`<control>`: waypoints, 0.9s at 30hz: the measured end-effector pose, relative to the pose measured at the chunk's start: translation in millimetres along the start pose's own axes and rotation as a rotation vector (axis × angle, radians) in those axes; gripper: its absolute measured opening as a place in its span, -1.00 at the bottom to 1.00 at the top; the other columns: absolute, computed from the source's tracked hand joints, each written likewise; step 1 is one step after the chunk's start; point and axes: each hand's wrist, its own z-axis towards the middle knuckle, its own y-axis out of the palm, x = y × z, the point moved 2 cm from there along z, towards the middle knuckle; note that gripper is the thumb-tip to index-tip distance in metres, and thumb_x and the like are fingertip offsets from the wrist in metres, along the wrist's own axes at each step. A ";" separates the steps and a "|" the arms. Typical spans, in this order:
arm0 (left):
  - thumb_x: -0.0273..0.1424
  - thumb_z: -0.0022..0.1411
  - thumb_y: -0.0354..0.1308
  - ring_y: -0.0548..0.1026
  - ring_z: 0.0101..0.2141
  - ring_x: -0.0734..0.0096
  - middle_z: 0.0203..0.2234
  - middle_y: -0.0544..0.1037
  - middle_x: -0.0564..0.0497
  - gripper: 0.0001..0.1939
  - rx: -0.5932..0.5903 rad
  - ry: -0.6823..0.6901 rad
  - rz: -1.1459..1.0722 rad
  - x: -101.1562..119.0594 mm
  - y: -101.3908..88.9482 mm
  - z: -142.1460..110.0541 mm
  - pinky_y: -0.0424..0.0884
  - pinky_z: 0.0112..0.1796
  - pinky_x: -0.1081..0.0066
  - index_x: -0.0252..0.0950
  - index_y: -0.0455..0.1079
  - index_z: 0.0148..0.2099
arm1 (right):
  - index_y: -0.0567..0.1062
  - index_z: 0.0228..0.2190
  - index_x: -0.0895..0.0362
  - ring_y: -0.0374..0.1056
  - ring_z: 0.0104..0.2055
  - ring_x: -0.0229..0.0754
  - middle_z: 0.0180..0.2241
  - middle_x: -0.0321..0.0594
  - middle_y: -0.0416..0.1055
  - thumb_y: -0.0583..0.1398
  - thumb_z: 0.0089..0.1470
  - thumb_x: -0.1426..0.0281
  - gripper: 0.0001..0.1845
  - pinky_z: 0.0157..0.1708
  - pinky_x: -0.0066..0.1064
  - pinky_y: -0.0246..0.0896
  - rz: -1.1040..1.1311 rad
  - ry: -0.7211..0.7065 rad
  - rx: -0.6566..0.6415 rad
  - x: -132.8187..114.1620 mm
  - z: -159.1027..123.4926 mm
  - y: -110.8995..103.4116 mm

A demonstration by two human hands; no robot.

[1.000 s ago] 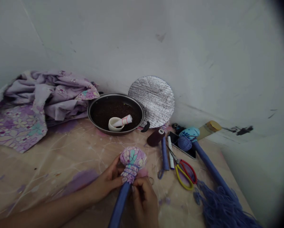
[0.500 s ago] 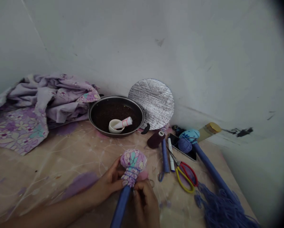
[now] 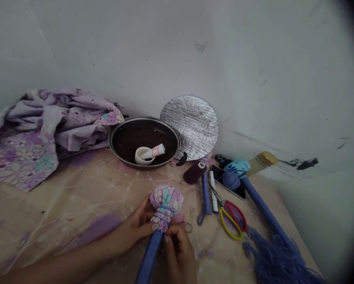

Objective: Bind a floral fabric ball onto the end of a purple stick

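Observation:
A blue-wrapped stick has a round padded head of purple floral cloth. Blue yarn winds around the cloth's gathered neck. My left hand is closed on that neck from the left, its thumb across the front. My right hand is pinched close against the neck's right side, just below the yarn. Whatever is between those fingertips is too small to make out. A thin loop shows beside the right knuckles.
Scissors, a white marker, a dark thread spool and loose blue yarn lie right. Behind stand a pan holding a white bowl and a silver disc. Floral cloth is heaped left.
The whole view shifts slightly down and back up. Both hands keep nearly the same place on the stick's neck, with only slight finger movement in the right hand.

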 end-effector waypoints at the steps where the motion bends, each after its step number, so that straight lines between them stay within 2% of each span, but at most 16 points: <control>1: -0.32 0.08 0.25 0.44 -0.24 0.37 -0.21 0.47 -0.01 -0.20 -0.001 0.000 -0.003 0.1 0.4 0.0 0.31 -0.25 0.38 -0.12 -0.12 0.26 | 0.38 -0.44 0.08 0.24 -0.52 -0.22 -0.56 -0.30 0.28 0.04 0.16 0.28 -0.79 -0.56 -0.47 0.14 0.002 -0.007 0.012 -1.5 0.8 0.4; 7: -0.33 0.09 0.24 0.46 -0.24 0.36 -0.18 0.48 -0.03 -0.17 0.013 -0.036 0.016 -1.6 -0.3 -2.0 0.33 -0.27 0.38 -0.08 -0.18 0.27 | 0.38 -0.45 0.08 0.21 -0.55 -0.24 -0.55 -0.31 0.27 0.06 0.15 0.29 -0.80 -0.58 -0.48 0.13 0.009 -0.006 0.033 -6.4 3.1 0.9; 22: -0.33 0.04 0.28 0.45 -0.16 0.28 -0.17 0.50 -0.07 -0.07 0.041 0.006 -0.008 -1.1 2.7 -1.6 0.31 -0.19 0.32 -0.14 -0.26 0.29 | 0.40 -0.44 0.09 0.26 -0.48 -0.25 -0.49 -0.31 0.31 0.08 0.12 0.35 -0.85 -0.48 -0.50 0.15 -0.080 0.015 -0.048 -10.6 6.6 -9.8; 27: -0.35 0.08 0.25 0.46 -0.24 0.34 -0.23 0.48 -0.03 -0.11 0.031 0.010 0.005 -4.0 -0.2 -2.1 0.30 -0.23 0.33 -0.12 -0.26 0.29 | 0.40 -0.45 0.09 0.26 -0.48 -0.25 -0.50 -0.31 0.31 0.09 0.12 0.35 -0.85 -0.48 -0.50 0.14 -0.095 -0.001 -0.053 -7.5 5.4 -9.8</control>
